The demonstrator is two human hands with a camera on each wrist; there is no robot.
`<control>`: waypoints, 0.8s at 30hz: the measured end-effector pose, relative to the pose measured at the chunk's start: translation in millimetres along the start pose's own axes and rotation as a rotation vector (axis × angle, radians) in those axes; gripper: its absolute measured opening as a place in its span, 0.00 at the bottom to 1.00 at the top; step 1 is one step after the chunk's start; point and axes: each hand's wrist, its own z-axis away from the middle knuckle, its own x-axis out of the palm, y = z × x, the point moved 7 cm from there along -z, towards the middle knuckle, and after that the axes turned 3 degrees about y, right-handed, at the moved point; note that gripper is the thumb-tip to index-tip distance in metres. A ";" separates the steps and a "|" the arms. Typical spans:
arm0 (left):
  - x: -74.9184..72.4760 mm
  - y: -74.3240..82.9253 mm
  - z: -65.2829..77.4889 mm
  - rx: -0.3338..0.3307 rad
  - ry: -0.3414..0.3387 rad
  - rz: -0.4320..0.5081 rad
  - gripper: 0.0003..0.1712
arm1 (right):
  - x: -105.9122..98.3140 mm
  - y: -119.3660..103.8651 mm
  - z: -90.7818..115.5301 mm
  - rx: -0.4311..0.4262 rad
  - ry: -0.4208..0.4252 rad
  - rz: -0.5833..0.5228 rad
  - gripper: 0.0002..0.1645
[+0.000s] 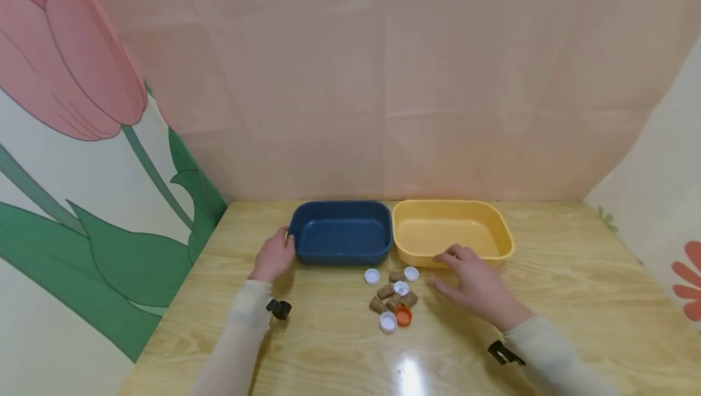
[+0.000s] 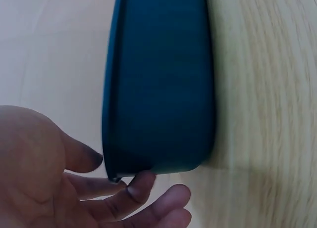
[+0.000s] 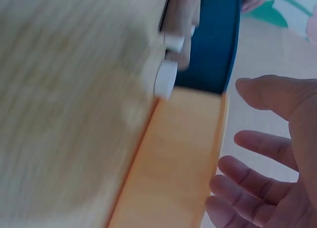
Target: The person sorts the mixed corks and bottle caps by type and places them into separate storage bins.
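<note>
At the left end of a dark blue plastic bin [image 1: 344, 260], my left hand [image 1: 274, 256] holds the rim. In the left wrist view its thumb lies by the rim of the blue bin [image 2: 163, 84] and its fingers by the outer wall. My right hand [image 1: 479, 286] hovers with fingers spread and nothing in them, by the front of a yellow bin [image 1: 508, 244]. Left of it, in front of the bins, lie several brown corks [image 1: 378, 305], several white bottle caps [image 1: 388, 322] and an orange bottle cap [image 1: 403, 316].
Both bins stand side by side at the back of the wooden table [image 1: 328, 347]. Behind them hangs a pinkish cloth [image 1: 383, 79]. A wall with a painted tulip [image 1: 71, 55] rises on the left, and a pale wall with a red flower [image 1: 692, 280] on the right.
</note>
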 end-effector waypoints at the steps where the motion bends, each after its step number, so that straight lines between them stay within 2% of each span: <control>1: 1.0 -1.0 -1.0 -0.009 0.000 0.003 0.28 | 3.2 -4.4 -1.3 -0.004 -0.016 -0.013 0.24; 7: 5.4 -3.8 -3.1 -0.026 0.001 0.040 0.27 | 30.3 -21.5 -1.3 -0.030 -0.169 -0.109 0.19; 10: 7.9 -2.2 -3.0 -0.016 -0.008 0.069 0.27 | 41.9 -26.1 1.9 -0.062 -0.209 -0.128 0.17; 15: 9.0 -1.6 -3.4 -0.013 -0.017 0.104 0.28 | 52.2 -30.3 4.3 -0.099 -0.218 -0.140 0.15; 24: 11.9 -7.4 -4.3 -0.013 -0.034 0.130 0.26 | 55.8 -33.0 1.8 -0.113 -0.205 -0.156 0.15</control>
